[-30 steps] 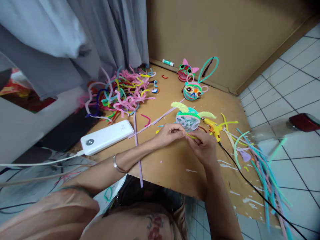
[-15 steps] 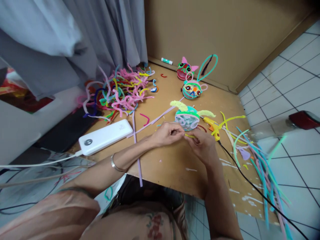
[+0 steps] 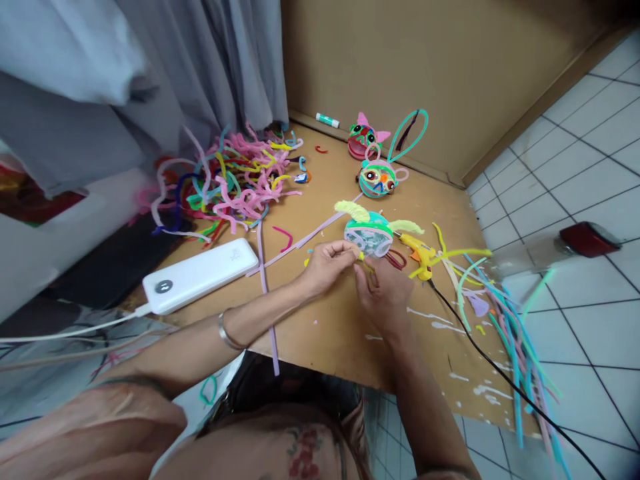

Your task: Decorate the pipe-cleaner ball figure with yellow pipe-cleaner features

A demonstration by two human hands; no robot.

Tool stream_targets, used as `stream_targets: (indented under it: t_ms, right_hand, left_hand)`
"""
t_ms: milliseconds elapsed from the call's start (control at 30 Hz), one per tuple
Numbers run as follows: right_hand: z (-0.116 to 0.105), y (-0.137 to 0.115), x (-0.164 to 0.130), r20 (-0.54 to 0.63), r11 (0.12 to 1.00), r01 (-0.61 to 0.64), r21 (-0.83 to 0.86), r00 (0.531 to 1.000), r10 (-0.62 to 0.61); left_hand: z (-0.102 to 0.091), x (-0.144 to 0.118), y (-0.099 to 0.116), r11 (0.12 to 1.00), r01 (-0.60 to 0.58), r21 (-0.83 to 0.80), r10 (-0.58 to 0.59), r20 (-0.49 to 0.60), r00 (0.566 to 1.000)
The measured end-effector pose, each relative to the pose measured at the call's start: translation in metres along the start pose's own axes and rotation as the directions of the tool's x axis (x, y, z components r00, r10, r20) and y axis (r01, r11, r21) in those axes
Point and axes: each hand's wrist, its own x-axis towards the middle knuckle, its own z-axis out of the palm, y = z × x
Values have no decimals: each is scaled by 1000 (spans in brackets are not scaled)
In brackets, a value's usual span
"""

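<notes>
My left hand (image 3: 330, 268) pinches a small yellow pipe cleaner (image 3: 361, 255) between thumb and fingers. Close against it, my right hand (image 3: 384, 290) is closed around the other part of the same yellow piece, most of it hidden by the fingers. Just beyond both hands sits a round ornament (image 3: 369, 237) of teal, green and lilac pipe cleaners over a clear body, with two pale yellow fuzzy ear-like pieces on top. To the right of it lies a yellow glue gun (image 3: 423, 257), its black cord running toward the lower right. A dark red pipe cleaner loop (image 3: 397, 259) lies between them.
A tangled heap of pipe cleaners (image 3: 245, 177) covers the back left. A white power bank (image 3: 200, 277) lies before it, cable attached. Two animal-face ornaments (image 3: 379, 179) and a glue stick (image 3: 327, 120) stand behind. Straight pipe cleaners (image 3: 520, 360) hang over the right edge.
Both hands have shifted slightly, and the right hand has turned with its back more upward. The yellow piece shows more at the left fingertips. The view has also moved a little.
</notes>
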Motion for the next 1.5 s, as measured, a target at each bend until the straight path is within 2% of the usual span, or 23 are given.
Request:
stream_targets:
  t_ms: [100, 267, 400, 533, 667, 900, 967, 1033, 1133, 1233, 1300, 1367, 1500]
  right_hand:
    - [4, 2, 0, -37, 995, 62, -79, 997, -65]
    - [4, 7, 0, -39, 995, 14, -96, 999, -18]
    - [5, 7, -1, -34, 996, -11, -87, 999, 8]
    - [4, 8, 0, -25, 989, -90, 120, 995, 94]
    - [0, 8, 3, -5, 919, -204, 339, 976, 218]
    - [-12, 11, 8, 76, 830, -295, 473, 952, 296]
    - [-14, 12, 9, 119, 822, -307, 480, 951, 285]
    - [-16, 13, 10, 163, 826, -297, 479, 955, 249]
    - [-19, 15, 9, 203, 847, -243, 472, 965, 164]
    - [-23, 17, 10, 256, 867, -194, 459, 963, 80]
    - [-26, 18, 11, 283, 876, -187, 444, 957, 60]
    - [-28, 17, 12, 266, 888, -193, 418, 960, 84]
    - [-20, 11, 10, 130, 929, -169, 329, 983, 132]
  left_hand:
    - [2, -2, -1, 1000, 7, -24, -8, -21, 1000]
    - [5, -6, -2, 998, 31, -55, -32, -24, 999]
    - [7, -8, -3, 992, 54, -115, -52, 15, 999]
    - [3, -5, -3, 995, 43, -88, -38, 55, 998]
    - [-4, -1, 2, 999, -17, 41, 12, 131, 991]
    - [-13, 2, 13, 971, -134, 199, 81, 254, 964]
    - [-16, 4, 17, 964, -135, 228, 72, 266, 961]
    - [-18, 6, 21, 965, -93, 243, 11, 319, 948]
    - [-22, 8, 28, 957, -44, 286, -87, 427, 900]
    - [-23, 9, 33, 946, -56, 319, -111, 481, 869]
    - [-22, 8, 34, 950, -54, 307, -101, 465, 880]
    - [-19, 6, 31, 962, -51, 267, -60, 391, 919]
    - [-11, 4, 19, 987, -19, 159, -13, 202, 979]
